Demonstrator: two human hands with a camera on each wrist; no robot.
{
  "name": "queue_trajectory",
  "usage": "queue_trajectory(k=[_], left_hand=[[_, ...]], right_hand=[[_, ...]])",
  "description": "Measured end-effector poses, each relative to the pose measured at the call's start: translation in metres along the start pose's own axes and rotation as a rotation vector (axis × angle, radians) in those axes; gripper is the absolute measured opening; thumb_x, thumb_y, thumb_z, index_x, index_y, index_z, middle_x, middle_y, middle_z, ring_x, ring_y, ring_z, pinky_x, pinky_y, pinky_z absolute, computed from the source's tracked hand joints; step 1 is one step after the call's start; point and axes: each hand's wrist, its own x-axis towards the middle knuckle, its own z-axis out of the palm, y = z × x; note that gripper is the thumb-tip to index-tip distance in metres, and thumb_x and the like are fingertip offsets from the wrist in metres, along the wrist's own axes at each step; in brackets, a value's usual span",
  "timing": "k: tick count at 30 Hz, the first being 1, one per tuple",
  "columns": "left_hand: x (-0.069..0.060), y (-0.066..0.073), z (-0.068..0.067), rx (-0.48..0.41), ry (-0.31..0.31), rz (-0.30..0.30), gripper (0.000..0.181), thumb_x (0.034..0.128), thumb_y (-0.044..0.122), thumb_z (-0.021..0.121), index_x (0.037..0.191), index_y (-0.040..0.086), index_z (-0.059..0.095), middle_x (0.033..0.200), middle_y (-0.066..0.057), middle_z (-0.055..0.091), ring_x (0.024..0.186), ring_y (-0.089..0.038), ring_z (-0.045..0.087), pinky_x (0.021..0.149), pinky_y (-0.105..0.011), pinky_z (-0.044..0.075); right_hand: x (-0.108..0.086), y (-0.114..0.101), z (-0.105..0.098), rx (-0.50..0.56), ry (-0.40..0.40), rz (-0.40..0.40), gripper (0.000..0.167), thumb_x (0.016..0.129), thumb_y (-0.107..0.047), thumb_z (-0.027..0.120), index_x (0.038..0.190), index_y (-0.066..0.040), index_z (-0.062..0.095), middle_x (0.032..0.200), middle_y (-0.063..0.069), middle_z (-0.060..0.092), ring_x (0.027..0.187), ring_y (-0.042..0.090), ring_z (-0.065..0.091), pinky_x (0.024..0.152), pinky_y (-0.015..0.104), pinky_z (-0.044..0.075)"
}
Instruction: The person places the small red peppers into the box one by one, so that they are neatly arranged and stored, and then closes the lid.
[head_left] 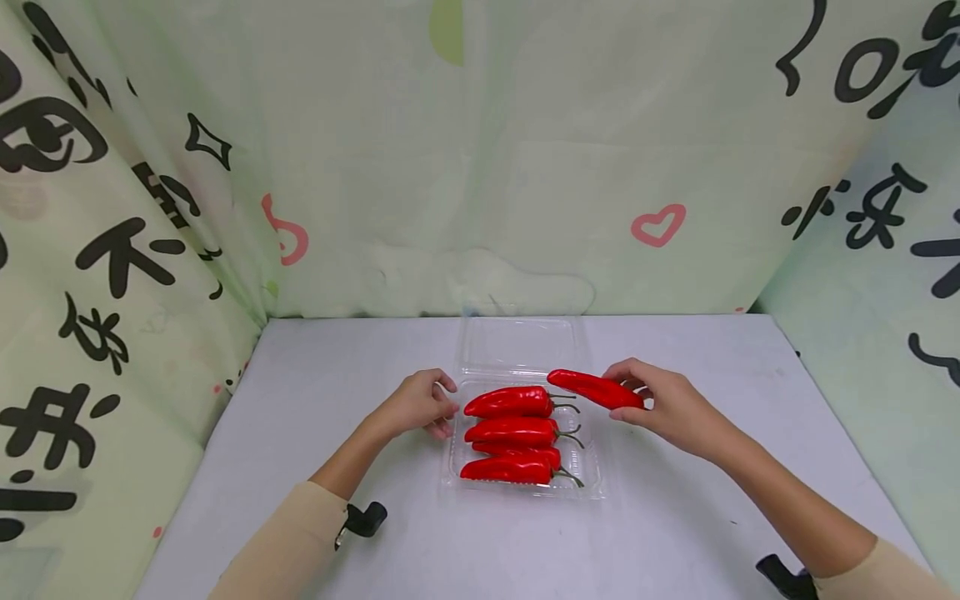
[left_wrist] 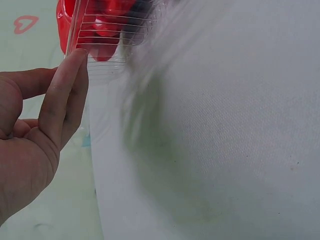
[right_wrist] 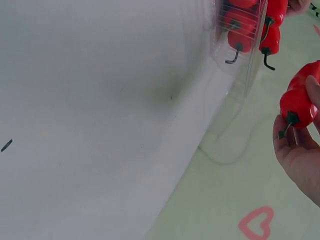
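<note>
In the head view a clear plastic clamshell box lies on the table, several red peppers side by side inside it, green stems toward the right. My right hand pinches another red pepper between thumb and fingers, over the box's upper right corner. Its green stem points back toward the palm in the right wrist view. At the box's left edge is my left hand; in the left wrist view its fairly straight fingers touch the box's side wall.
The box's clear lid is folded back toward the table's far edge. A white-covered table lies beneath everything. Pale green printed curtains enclose the back and both sides. A small dark speck lies on the table at right.
</note>
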Motion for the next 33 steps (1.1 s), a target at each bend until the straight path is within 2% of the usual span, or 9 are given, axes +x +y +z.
queue_trajectory(k=[5,12,18,26,33], left_hand=[[-0.001,0.0,-0.001,0.001,-0.003,0.005,0.037,0.095,0.013,0.074,0.125,0.001,0.056,0.091,-0.015,0.071,0.061,-0.022,0.073,0.06,-0.031,0.064],[0.0,-0.001,-0.002,-0.005,-0.001,0.009,0.037,0.0947,0.014,0.075,0.124,0.001,0.056,0.09,-0.015,0.071,0.061,-0.022,0.073,0.06,-0.032,0.064],[0.0,-0.002,-0.002,-0.012,0.002,0.005,0.037,0.0944,0.014,0.075,0.124,0.001,0.056,0.09,-0.015,0.07,0.06,-0.023,0.073,0.06,-0.032,0.064],[-0.001,0.0,-0.002,-0.001,-0.003,0.009,0.036,0.0948,0.014,0.074,0.124,0.001,0.056,0.09,-0.015,0.071,0.06,-0.022,0.072,0.06,-0.031,0.063],[-0.001,-0.001,-0.002,-0.001,-0.001,0.016,0.036,0.0951,0.014,0.074,0.124,0.001,0.057,0.09,-0.015,0.07,0.06,-0.021,0.072,0.06,-0.031,0.063]], right_hand=[[0.004,-0.013,0.012,0.013,-0.029,-0.059,0.047,0.084,-0.007,0.084,0.127,-0.012,0.064,0.113,0.002,0.071,0.099,0.017,0.066,0.076,0.02,0.06],[0.005,-0.026,0.029,0.048,-0.077,-0.144,0.049,0.084,-0.008,0.085,0.128,-0.018,0.064,0.112,-0.007,0.07,0.096,0.01,0.064,0.075,0.023,0.061],[0.002,-0.031,0.044,0.062,-0.115,-0.19,0.052,0.083,-0.008,0.085,0.128,-0.02,0.063,0.114,-0.008,0.069,0.096,0.006,0.064,0.078,0.023,0.061],[-0.001,-0.04,0.055,0.028,-0.158,-0.203,0.049,0.084,-0.008,0.085,0.127,-0.017,0.064,0.12,-0.003,0.067,0.103,0.013,0.064,0.08,0.024,0.063],[-0.002,-0.047,0.065,-0.07,-0.148,-0.248,0.048,0.084,-0.015,0.086,0.127,-0.017,0.065,0.124,0.0,0.065,0.114,0.019,0.061,0.083,0.022,0.062]])
